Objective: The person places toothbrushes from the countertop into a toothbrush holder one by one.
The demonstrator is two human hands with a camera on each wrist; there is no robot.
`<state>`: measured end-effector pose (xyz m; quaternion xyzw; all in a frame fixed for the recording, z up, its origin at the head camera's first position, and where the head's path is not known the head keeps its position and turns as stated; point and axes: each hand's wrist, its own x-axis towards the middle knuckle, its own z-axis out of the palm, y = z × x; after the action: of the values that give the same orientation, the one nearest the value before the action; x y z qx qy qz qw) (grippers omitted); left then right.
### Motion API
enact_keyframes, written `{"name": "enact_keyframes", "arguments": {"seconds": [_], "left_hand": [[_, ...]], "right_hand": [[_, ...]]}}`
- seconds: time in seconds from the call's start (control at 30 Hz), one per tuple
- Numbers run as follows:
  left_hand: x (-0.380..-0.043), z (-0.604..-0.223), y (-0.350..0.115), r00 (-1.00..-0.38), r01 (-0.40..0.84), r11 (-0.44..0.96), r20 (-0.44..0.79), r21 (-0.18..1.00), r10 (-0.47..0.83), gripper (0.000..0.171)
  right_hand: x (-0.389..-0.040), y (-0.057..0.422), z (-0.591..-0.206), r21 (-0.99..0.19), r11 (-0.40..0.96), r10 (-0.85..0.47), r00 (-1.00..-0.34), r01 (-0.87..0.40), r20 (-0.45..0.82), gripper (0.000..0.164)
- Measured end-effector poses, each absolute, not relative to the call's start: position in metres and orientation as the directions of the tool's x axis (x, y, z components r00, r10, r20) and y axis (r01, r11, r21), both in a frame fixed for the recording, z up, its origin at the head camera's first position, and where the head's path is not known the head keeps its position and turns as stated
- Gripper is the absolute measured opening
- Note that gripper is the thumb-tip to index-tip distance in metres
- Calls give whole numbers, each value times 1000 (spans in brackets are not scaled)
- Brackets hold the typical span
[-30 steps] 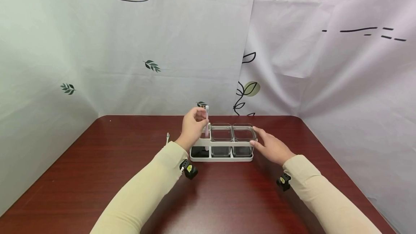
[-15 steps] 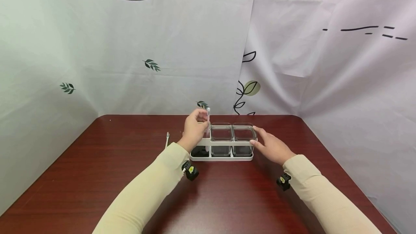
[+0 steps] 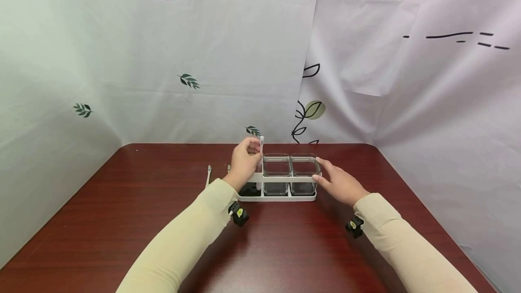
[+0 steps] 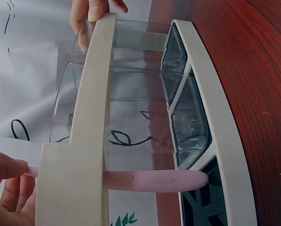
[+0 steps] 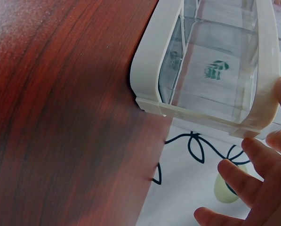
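Near the back of the table stands a white toothbrush holder (image 3: 281,198) with two clear cups (image 3: 277,166) in its middle and right places. My left hand (image 3: 243,163) pinches a pink toothbrush (image 4: 154,181) between thumb and fingertips, brush head up. Its handle passes down through the upper rail (image 4: 91,94) at the left place, the rounded end overlapping the dark base pad (image 4: 201,202) in the left wrist view. My right hand (image 3: 339,185) holds the holder's right end, thumb on the front of the rail, index finger round the far side, other fingers spread.
Left of the holder a second toothbrush (image 3: 209,175) shows, partly hidden by my left sleeve. The tip of another brush-like thing (image 3: 229,167) peeks out behind the left hand. A printed white curtain (image 3: 252,49) hangs behind the dark red table (image 3: 285,248).
My left hand has moved slightly right, and the pink toothbrush has sunk a little lower in the holder's left place. The right hand stays at the holder's right end.
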<state>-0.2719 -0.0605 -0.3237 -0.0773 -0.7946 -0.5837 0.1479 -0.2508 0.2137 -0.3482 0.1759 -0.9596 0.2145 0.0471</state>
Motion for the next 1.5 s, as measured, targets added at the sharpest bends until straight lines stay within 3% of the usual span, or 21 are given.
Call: {"name": "enact_keyframes", "arguments": {"seconds": [0.97,1.1,1.5], "left_hand": [[-269,-318,-67,-957,270,245,287,931,-35,38],[-268,-313,-74,-962,264,205,273,943,-18,40],[-263,-299,-101,-992,89,-41,92,995,81,52]], "right_hand": [[-248,212,-348,-397,846,-317,-934,-357,165,68],[-249,212,-348,-394,846,-316,-933,-360,173,68],[-250,212,-348,-391,848,-315,-933,-358,171,68]]}}
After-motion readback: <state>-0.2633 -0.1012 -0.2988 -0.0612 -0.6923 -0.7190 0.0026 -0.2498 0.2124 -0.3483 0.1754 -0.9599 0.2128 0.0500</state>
